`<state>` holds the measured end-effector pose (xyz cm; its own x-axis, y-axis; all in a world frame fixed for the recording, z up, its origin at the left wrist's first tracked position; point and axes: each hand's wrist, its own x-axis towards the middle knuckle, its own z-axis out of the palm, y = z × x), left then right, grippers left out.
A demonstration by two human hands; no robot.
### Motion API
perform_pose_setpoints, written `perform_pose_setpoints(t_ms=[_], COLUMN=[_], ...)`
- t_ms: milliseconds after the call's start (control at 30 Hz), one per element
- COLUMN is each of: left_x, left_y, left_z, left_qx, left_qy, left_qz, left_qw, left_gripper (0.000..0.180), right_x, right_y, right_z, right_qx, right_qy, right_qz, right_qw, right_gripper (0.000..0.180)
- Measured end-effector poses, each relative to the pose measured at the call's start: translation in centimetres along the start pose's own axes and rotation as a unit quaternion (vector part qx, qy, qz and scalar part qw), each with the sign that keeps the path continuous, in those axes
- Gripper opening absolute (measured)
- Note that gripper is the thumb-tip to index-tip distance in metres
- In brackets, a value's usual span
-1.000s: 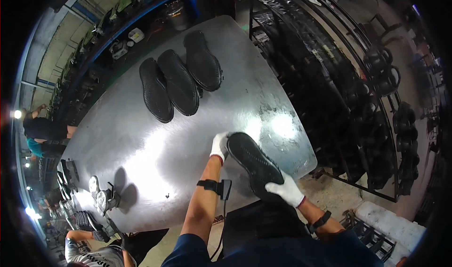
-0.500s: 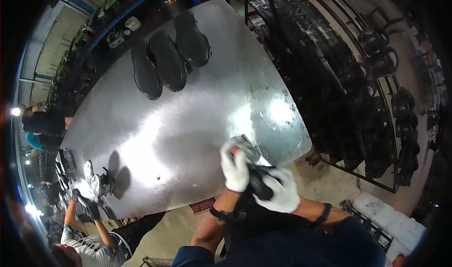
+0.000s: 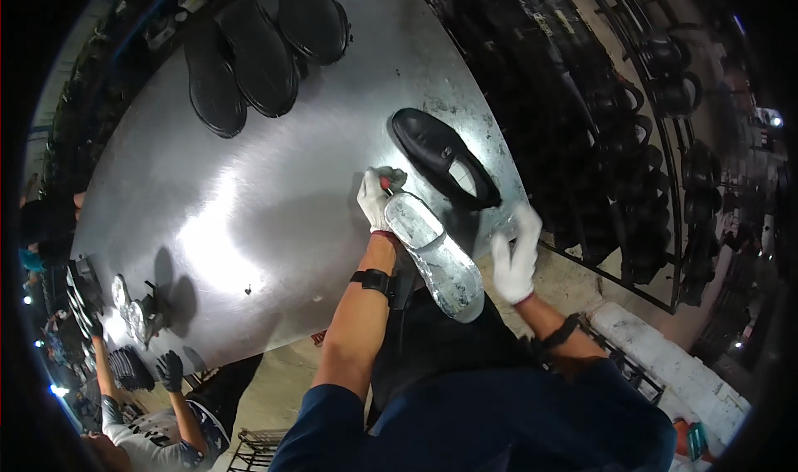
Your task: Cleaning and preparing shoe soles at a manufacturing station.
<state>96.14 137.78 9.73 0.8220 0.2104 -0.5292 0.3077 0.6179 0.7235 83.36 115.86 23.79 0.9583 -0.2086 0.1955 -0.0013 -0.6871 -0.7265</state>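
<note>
My left hand (image 3: pixel 376 197), in a white glove, grips the top end of a silver metal shoe last (image 3: pixel 435 256) that stands tilted over the near edge of the metal table (image 3: pixel 249 222). My right hand (image 3: pixel 515 257), also gloved in white, hovers open just right of the last, holding nothing. A black loafer (image 3: pixel 445 156) lies on the table beyond both hands, near the right edge, its opening facing up.
Three black shoe soles (image 3: pixel 262 52) lie at the far end of the table. Racks of black shoes (image 3: pixel 632 139) line the right side. At the lower left another person's black-gloved hand (image 3: pixel 170 370) reaches near small metal parts (image 3: pixel 137 314).
The black shoe that was in both hands now lies on the table. The silver last is bare, held by my left hand, and my right hand has come free.
</note>
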Motion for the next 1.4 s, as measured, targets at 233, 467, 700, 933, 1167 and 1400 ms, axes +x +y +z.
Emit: perform_pose_setpoints(t_ms=[233,467,700,933,1167,1400], left_x=[-14.7,-7.4,-2.1,-2.1,-0.9,8.5], left_y=[2.4,10.6,29.0,20.0,10.7,5.9], left_z=[1.1,-2.7,-26.2,-21.9,-2.1,-12.0], left_qx=[0.049,-0.198,-0.198,0.346,0.404,0.285], left_qy=[-0.043,0.088,0.293,0.22,-0.07,-0.105], left_qz=[-0.033,0.021,0.258,0.349,0.221,-0.019], left_qw=[0.997,0.976,0.899,0.843,0.885,0.953], left_gripper=[0.064,0.056,0.066,0.043,0.048,0.024], right_x=[-2.0,13.5,31.9,34.7,16.7,2.2], right_y=[-2.9,-8.8,-14.7,-12.5,-8.3,-5.2], right_z=[1.4,12.3,20.6,23.7,12.4,2.8], right_qx=[0.127,0.056,0.449,0.402,0.417,0.344], right_qy=[-0.224,-0.343,-0.231,-0.223,-0.259,-0.419], right_qz=[0.06,-0.055,0.237,0.285,0.262,0.268], right_qw=[0.965,0.936,0.83,0.841,0.831,0.797], right_gripper=[0.056,0.064,0.085,0.077,0.057,0.087])
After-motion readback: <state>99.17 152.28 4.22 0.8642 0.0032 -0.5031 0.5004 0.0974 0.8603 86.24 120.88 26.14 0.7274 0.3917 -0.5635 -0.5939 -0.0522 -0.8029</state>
